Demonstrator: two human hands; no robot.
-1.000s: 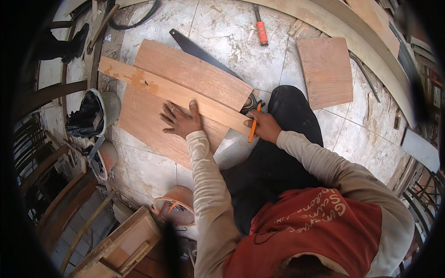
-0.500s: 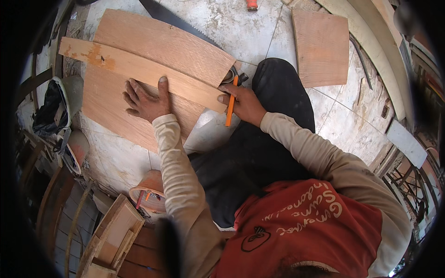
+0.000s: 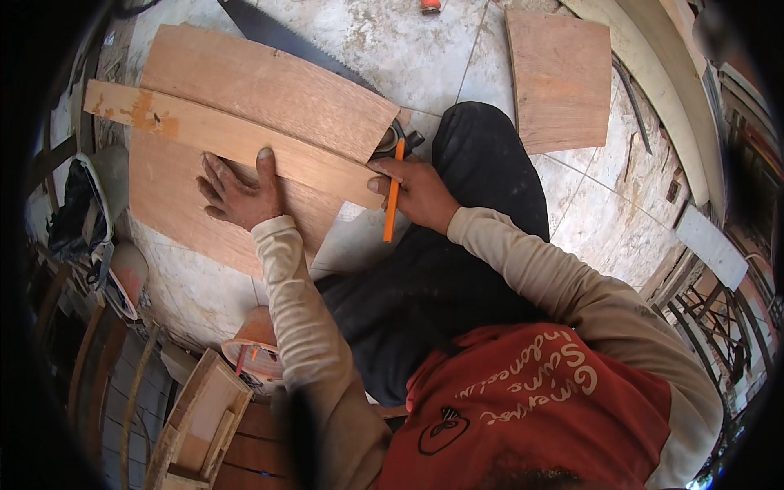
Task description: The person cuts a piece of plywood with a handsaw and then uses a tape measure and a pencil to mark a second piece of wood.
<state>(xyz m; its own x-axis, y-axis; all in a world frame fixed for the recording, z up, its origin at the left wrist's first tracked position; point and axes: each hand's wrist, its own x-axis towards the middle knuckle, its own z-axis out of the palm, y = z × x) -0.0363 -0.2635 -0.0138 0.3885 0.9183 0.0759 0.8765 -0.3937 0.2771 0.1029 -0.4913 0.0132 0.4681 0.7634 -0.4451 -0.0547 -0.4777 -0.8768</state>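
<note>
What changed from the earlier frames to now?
Only the view visibly shifted: the scene sits further left and up, cropping the red-handled tool at the top. Nothing was grabbed or released. The left hand stays on the plywood board, thumb on the wooden strip; the right hand still holds the orange pencil.

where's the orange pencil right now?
Head view, just above centre: the pencil is in the right hand, beside the right end of the wood strip.
</note>
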